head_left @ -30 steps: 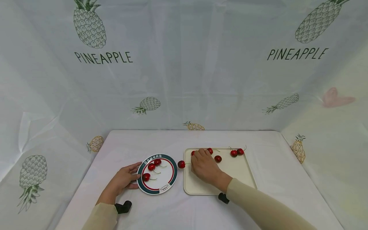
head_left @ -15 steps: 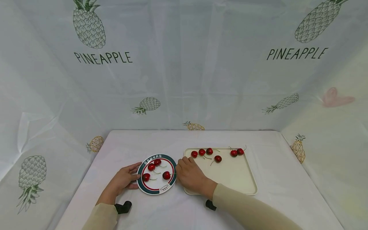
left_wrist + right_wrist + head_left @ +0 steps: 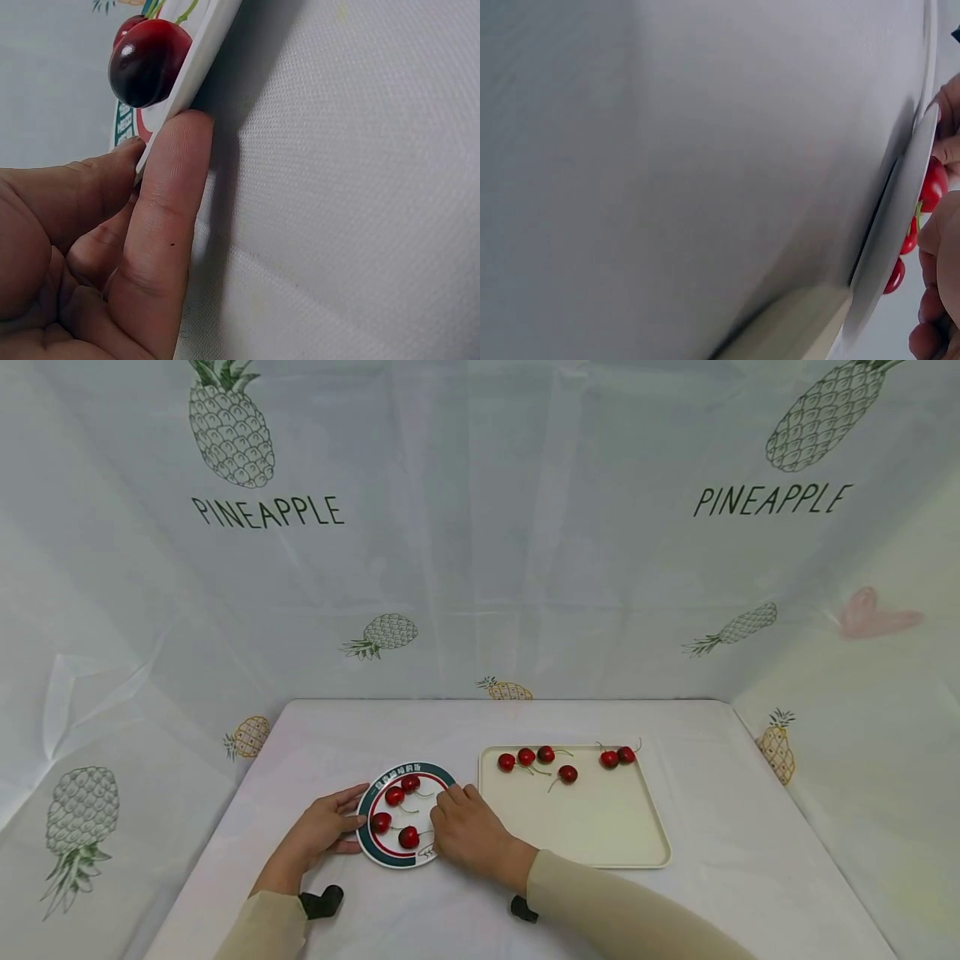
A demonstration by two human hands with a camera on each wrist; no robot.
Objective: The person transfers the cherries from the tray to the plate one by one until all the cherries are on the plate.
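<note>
Left hand point(image 3: 318, 827): fingers and thumb pinching the rim of the plate point(image 3: 386, 855), where three cherries point(image 3: 394, 796) lie. Right hand point(image 3: 472, 832): curled fingers pinching the stem of a fourth cherry point(image 3: 408, 837) at the plate's near side; whether it touches the plate cannot be told. Beside, on the worktop point(image 3: 420, 914): tray point(image 3: 577, 822) with six cherries point(image 3: 567, 774).

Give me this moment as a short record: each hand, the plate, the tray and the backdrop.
Left hand: holds the plate by its rim, thumb above
Right hand: pinches the stem of one cherry over the plate; contact with plate unclear
On plate: three other cherries
Tray: six cherries, towards the far edge
Backdrop: pale cloth printed with pineapples
</note>
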